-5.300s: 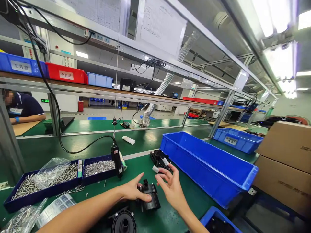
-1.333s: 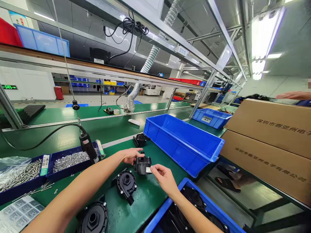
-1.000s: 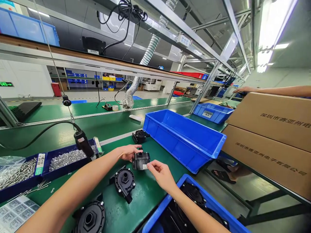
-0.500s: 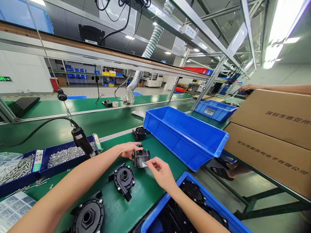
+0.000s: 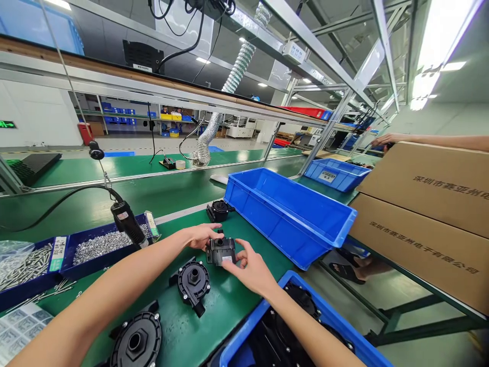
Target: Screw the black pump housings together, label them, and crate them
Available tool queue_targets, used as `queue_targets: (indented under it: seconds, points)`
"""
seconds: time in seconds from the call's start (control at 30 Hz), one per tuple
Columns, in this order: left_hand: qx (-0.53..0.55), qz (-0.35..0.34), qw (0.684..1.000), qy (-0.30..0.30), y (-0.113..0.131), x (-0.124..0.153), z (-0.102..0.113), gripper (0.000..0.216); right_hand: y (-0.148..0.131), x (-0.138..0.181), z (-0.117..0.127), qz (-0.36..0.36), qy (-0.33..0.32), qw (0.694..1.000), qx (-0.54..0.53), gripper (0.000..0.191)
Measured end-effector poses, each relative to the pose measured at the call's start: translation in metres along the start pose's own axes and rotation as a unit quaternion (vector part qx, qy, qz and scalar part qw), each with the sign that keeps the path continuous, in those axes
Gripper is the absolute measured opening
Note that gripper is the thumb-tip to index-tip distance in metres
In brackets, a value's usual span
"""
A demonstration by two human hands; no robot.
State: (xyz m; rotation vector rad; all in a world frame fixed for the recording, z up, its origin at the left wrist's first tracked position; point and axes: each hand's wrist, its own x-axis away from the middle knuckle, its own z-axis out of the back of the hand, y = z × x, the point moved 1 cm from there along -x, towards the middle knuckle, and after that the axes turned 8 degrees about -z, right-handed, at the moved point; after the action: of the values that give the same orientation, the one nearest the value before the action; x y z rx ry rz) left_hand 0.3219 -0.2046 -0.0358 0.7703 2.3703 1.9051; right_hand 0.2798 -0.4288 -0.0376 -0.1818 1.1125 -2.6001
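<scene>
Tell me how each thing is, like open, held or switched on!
Black rounded plastic part, held by left hand and right hand
Black cylindrical screwdriver, hanging tilted, unheld
Long blue plastic bin, open
Blue plastic crate of black parts, open
Two brown cardboard boxes, stacked
Long white ceiling light, lit

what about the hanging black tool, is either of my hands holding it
No, the black tool hangs apart from the left hand and right hand, which both touch a small black part.
</scene>
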Motion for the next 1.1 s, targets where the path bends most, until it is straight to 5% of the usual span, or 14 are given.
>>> queue_targets:
  seconds: [0.1,0.2,0.27,0.47,0.87,0.93,1.03,1.1]
  points:
    - [-0.014,-0.02,1.0,0.01,-0.002,0.005,-0.004,0.111,-0.008,0.0,-0.002,-0.002,-0.016,1.0,0.009,0.073]
    - [-0.015,-0.048,0.999,-0.001,-0.004,0.015,-0.008,0.117,-0.003,-0.006,0.014,-0.018,-0.154,0.986,-0.058,0.058]
    - [-0.025,-0.066,0.997,-0.017,-0.002,0.024,-0.011,0.117,0.005,-0.013,0.032,-0.019,-0.183,0.98,-0.075,0.044]
    - [-0.021,-0.191,0.981,-0.035,0.024,0.042,-0.023,0.064,0.001,-0.025,0.067,0.076,0.038,0.994,-0.064,0.03]
    - [-0.044,-0.207,0.976,-0.043,0.026,0.034,-0.03,0.063,-0.035,-0.043,0.045,0.184,0.066,0.979,-0.05,0.024]
    - [-0.137,-0.238,0.961,0.045,0.031,0.015,-0.02,0.068,-0.033,-0.041,0.049,0.188,0.094,0.977,-0.039,0.025]
    - [-0.295,-0.29,0.876,0.249,0.046,-0.024,-0.002,0.058,-0.027,-0.036,0.057,0.172,0.115,0.977,-0.046,0.027]
    - [-0.325,-0.286,0.848,0.306,0.054,-0.051,0.006,0.049,-0.021,-0.031,0.059,0.161,0.094,0.981,-0.052,0.029]
